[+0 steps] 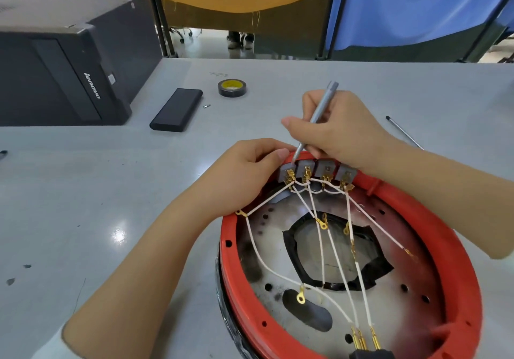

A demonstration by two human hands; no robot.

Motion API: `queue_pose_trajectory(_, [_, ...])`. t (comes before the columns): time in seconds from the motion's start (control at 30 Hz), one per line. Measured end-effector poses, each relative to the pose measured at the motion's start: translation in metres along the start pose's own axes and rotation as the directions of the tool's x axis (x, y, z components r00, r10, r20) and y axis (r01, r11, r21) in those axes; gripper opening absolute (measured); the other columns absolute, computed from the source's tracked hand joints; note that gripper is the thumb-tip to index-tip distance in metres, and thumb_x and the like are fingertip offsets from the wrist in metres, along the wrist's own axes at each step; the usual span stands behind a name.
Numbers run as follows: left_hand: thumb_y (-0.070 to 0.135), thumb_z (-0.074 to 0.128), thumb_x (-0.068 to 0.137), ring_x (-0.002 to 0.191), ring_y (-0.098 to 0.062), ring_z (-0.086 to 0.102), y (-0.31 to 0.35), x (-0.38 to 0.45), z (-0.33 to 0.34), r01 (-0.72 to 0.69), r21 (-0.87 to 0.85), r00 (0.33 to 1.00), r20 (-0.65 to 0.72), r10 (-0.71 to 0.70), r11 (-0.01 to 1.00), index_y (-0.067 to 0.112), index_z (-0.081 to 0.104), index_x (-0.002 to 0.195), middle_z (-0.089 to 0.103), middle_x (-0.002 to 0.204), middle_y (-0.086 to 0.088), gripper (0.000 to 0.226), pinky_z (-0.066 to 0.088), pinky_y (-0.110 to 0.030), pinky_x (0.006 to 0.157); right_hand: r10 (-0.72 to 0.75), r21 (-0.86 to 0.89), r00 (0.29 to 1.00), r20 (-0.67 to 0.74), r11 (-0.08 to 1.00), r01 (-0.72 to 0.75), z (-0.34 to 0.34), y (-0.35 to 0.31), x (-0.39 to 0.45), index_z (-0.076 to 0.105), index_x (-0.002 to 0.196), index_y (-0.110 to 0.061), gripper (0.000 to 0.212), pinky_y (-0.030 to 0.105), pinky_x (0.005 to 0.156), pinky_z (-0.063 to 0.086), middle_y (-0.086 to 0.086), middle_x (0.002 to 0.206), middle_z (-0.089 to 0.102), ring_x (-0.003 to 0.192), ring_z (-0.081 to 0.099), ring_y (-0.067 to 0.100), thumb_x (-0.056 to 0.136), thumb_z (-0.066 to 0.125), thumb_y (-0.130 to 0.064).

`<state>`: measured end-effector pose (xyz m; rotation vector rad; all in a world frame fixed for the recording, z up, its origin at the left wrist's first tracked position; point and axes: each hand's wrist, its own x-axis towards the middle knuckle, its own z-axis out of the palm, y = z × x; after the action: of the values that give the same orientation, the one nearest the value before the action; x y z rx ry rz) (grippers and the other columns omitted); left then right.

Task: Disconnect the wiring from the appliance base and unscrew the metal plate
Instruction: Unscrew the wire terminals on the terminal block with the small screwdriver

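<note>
A round red appliance base [456, 250] lies open side up at the lower right of the grey table. Inside it sits a scorched metal plate [281, 219] with holes and a black-edged opening. White wires [322, 247] with brass terminals run from a row of grey switch blocks [322, 168] on the far rim down to a black connector [371, 354]. My left hand [258, 158] grips the leftmost block at the rim. My right hand [336, 127] holds a slim silver screwdriver [317, 116] like a pen, its tip on the leftmost block.
A black Lenovo computer case [64, 72] stands at the far left, with a black power bank [178, 109], a small loose bit [206, 106] and a roll of tape [232, 87] near it. A thin metal rod [403, 131] lies at the right.
</note>
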<state>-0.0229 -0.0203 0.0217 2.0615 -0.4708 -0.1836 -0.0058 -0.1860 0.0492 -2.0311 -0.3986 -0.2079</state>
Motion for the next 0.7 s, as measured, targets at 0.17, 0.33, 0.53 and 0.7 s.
queue_pose_trajectory(0.17, [0.031, 0.043, 0.099, 0.093, 0.010, 0.058, -0.003, 0.003, 0.001, -0.014, 0.021, 1.000, -0.005, 0.014, 1.000, 0.036, 0.066, 0.110, 0.068, 0.100, 0.021, 0.026, 0.042, -0.007, 0.080, -0.072, 0.020, 0.995, -0.068, 0.997, 0.074, 0.001, 0.016, -0.006, 0.039, 0.056, -0.013, 0.038, 0.015, 0.044, 0.040, 0.001, 0.036, 0.046, 0.033, 0.044, 0.007, 0.085, 0.063, -0.007])
queue_pose_trajectory(0.33, [0.030, 0.044, 0.099, 0.089, 0.012, 0.058, -0.003, 0.003, 0.001, -0.024, 0.021, 1.000, 0.001, 0.024, 0.999, 0.036, 0.067, 0.107, 0.068, 0.095, 0.023, 0.026, 0.039, -0.001, 0.074, -0.096, -0.041, 0.992, -0.080, 0.995, 0.093, 0.001, 0.016, -0.005, 0.040, 0.058, -0.012, 0.035, 0.023, 0.043, 0.043, 0.005, 0.040, 0.047, 0.035, 0.048, 0.008, 0.083, 0.063, -0.008])
queue_pose_trajectory(0.53, [0.027, 0.045, 0.098, 0.089, 0.016, 0.058, -0.002, 0.003, 0.002, -0.051, -0.010, 0.999, -0.001, 0.051, 0.999, 0.040, 0.066, 0.101, 0.068, 0.094, 0.028, 0.025, 0.036, 0.003, 0.071, -0.128, -0.114, 0.987, -0.097, 0.987, 0.117, 0.003, 0.015, -0.007, 0.040, 0.061, -0.009, 0.033, 0.031, 0.048, 0.042, 0.012, 0.047, 0.050, 0.041, 0.051, 0.018, 0.083, 0.063, -0.011])
queue_pose_trajectory(0.7, [0.028, 0.045, 0.098, 0.085, 0.014, 0.059, -0.001, 0.003, 0.002, -0.040, -0.018, 0.999, 0.004, 0.041, 0.999, 0.039, 0.066, 0.100, 0.068, 0.091, 0.026, 0.024, 0.037, 0.002, 0.069, -0.034, -0.048, 0.999, -0.042, 0.998, 0.032, 0.006, 0.016, -0.001, 0.038, 0.057, -0.014, 0.035, 0.015, 0.042, 0.039, -0.002, 0.037, 0.046, 0.035, 0.049, 0.006, 0.083, 0.060, -0.007])
